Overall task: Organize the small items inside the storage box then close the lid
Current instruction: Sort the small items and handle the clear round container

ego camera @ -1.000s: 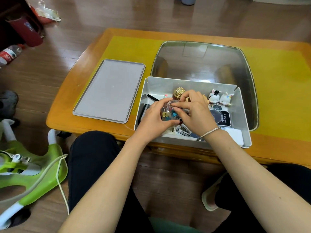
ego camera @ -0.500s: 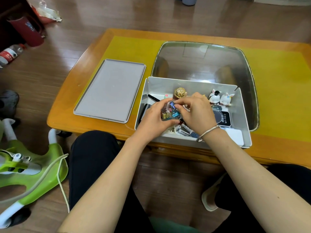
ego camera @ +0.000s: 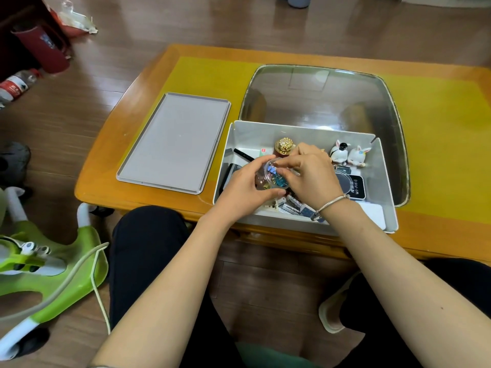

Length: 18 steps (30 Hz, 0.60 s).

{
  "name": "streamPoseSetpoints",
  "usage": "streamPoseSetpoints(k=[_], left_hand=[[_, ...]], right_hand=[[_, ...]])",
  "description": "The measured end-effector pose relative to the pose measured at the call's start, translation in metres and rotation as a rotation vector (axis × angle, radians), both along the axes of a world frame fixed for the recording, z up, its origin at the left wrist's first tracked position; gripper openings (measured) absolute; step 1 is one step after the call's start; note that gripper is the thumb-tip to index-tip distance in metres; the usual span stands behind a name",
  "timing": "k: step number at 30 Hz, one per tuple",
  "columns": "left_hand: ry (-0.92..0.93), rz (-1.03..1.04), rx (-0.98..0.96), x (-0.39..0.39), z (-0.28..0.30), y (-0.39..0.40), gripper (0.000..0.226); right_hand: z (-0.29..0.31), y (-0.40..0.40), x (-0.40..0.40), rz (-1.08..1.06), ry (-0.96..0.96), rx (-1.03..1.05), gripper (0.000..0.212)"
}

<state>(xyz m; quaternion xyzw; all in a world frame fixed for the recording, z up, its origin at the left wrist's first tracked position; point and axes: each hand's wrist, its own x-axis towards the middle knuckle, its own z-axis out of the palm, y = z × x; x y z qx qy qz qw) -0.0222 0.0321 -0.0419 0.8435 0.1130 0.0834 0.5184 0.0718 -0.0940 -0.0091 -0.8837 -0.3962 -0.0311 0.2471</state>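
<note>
Sorting not done | left hand (ego camera: 244, 191) and right hand (ego camera: 309, 172) both hold a little clear tub of clips (ego camera: 271, 176) over the storage box (ego camera: 386, 181) (table's near edge) | lid (ego camera: 172, 144) lies beside it, not on yet

An open grey storage box (ego camera: 305, 132) is sitting at the table's near edge, holding batteries (ego camera: 293, 207), two rabbit figurines (ego camera: 348, 155), a gold-topped bottle (ego camera: 284, 146) and a black Wi-Fi device (ego camera: 357, 187) — its flat grey lid (ego camera: 174, 143) is lying just beside it, to the left. A clear round container (ego camera: 272, 176) of coloured clips is tilting above the box.
</note>
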Motion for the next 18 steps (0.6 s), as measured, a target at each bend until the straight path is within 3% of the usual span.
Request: streamPoseSetpoints(k=[3, 8, 12, 15, 18], left_hand=[[0.015, -0.02, -0.012, 0.0, -0.001, 0.001, 0.067], [0.048, -0.013, -0.082, 0.002, -0.003, 0.001, 0.062], [0.076, 0.016, -0.177, 0.001, 0.001, 0.0, 0.055], [0.051, 0.111, -0.135, 0.001, 0.001, -0.001, 0.051], [0.002, 0.12, -0.118, 0.003, 0.0, -0.002, 0.059]], right_hand=[[0.001, -0.002, 0.004, 0.072, 0.008, -0.112, 0.024], [0.008, -0.019, 0.008, 0.019, 0.09, 0.203, 0.017], [0.006, -0.038, 0.022, -0.12, 0.142, 0.238, 0.016], [-0.003, -0.052, 0.035, -0.268, 0.22, 0.108, 0.019], [-0.014, -0.061, 0.041, -0.272, 0.266, -0.085, 0.022]])
